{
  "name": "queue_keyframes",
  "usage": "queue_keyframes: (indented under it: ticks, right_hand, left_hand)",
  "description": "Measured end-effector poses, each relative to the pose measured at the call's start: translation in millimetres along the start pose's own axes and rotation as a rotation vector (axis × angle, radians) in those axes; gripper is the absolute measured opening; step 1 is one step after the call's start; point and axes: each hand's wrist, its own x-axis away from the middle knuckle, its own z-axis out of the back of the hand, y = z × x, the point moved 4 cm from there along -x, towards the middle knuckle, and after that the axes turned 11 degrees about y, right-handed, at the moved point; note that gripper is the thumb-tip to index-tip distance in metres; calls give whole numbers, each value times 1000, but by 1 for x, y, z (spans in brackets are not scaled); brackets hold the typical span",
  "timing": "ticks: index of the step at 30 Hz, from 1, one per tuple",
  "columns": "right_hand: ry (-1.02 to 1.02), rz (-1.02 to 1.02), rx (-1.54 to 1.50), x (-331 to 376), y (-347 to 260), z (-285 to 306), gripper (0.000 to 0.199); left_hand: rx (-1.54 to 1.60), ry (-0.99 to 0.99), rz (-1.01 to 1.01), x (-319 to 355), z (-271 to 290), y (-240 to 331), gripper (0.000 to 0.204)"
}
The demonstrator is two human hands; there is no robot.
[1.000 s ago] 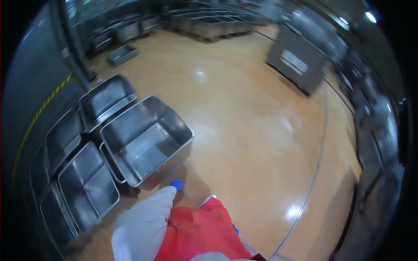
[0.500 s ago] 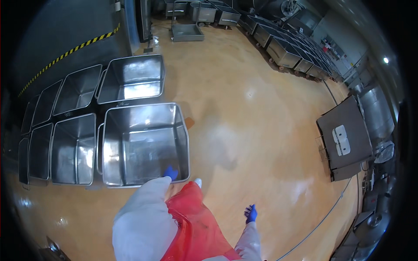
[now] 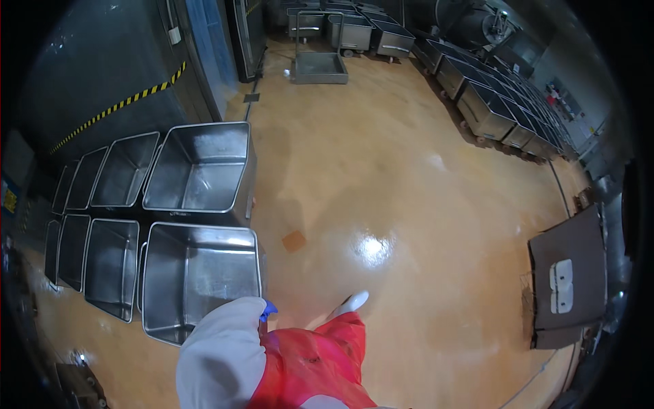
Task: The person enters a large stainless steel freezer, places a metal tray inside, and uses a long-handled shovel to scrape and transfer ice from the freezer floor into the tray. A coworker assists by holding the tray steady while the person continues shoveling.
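My left hand [image 3: 269, 311], in a blue glove, hangs just outside the right rim of the nearest steel bin [image 3: 204, 235], beside my red apron [image 3: 310, 354]. Its fingers look loosely stretched, and nothing shows in them. Whether it brushes the rim I cannot tell. My white left sleeve [image 3: 221, 354] covers the bin's near right corner. Inside that bin I see bare shiny metal. Out of view is my right hand.
More steel bins [image 3: 197, 167] stand in two rows at left, by a wall with a striped band [image 3: 122, 105]. A flat trolley [image 3: 320, 66] is ahead, with lidded wheeled bins [image 3: 485, 112] at far right. A brown covered stand [image 3: 572, 269] is at right. A white boot [image 3: 354, 302] steps forward.
The view has shifted, and the bins now sit lower. My left hand has gone from over the nearest bin's inside to outside its right rim. My right hand has left the view.
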Motion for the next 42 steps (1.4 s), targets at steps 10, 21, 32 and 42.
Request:
queue_keyframes:
  ticks: [10,21,32,42]
  right_hand:
    - [-282,519,113,-21,-640,-283,41]
    - [-438,1044,341,174,-1023,-712,40]
    - [-54,208,601,30,-985,-803,44]
    - [-101,304,668,65,-1212,-1155,54]
  left_hand:
    - [247,60,-116,-2,104,247,50]
    - [119,100,-165,-65,246,428,42]
    - [615,698,-670,-137,746,820,51]
    - [123,728,-477,-198,971,944,59]
